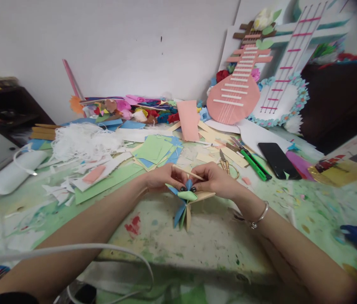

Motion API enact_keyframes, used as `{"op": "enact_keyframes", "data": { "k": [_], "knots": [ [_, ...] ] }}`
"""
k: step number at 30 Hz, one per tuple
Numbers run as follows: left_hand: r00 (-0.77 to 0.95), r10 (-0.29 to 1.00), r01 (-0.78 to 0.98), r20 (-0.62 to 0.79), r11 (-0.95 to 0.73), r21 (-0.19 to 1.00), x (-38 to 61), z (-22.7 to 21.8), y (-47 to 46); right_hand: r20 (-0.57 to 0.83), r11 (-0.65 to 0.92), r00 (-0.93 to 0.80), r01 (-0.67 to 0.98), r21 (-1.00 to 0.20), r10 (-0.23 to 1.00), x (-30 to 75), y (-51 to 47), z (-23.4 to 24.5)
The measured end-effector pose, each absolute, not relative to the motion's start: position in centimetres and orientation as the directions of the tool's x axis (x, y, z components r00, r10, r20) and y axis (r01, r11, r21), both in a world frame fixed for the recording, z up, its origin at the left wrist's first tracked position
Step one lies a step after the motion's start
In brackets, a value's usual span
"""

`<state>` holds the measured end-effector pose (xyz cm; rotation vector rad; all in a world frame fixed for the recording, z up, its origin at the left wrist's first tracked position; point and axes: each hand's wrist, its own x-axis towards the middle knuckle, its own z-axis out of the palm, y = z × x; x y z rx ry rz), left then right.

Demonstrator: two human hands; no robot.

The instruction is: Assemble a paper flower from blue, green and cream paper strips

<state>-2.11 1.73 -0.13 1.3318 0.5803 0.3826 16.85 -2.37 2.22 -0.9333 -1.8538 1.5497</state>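
My left hand (161, 178) and my right hand (215, 179) meet over the middle of the paint-stained table (223, 236). Both pinch a small folded paper piece (185, 202) made of blue, green and cream petals, which hangs down between them. A thin wooden stick (187, 172) runs across my fingertips from left to right. A silver bracelet (258, 218) circles my right wrist.
Loose green and blue paper sheets (155, 151) and white shreds (83, 141) lie behind my hands. Scissors (226, 162), green pens (253, 165) and a black phone (278, 160) sit at the right. A pink paper instrument (233, 95) leans on the wall. A white cable (71, 251) crosses my left arm.
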Motion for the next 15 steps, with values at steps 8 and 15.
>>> {"op": "enact_keyframes", "data": {
  "k": [8, 15],
  "knots": [
    [0.831, 0.546, 0.138, -0.108, -0.013, 0.99, -2.5, 0.3, 1.7, -0.077, 0.051, -0.635, 0.181, -0.982, 0.769, 17.6, -2.3, 2.5],
    [0.845, 0.534, 0.131, -0.01, -0.188, 0.974, -2.4, 1.1, 1.0, -0.051, 0.107, -0.635, 0.208, -0.972, 0.771, 18.2, -2.2, 2.8]
  ]
}}
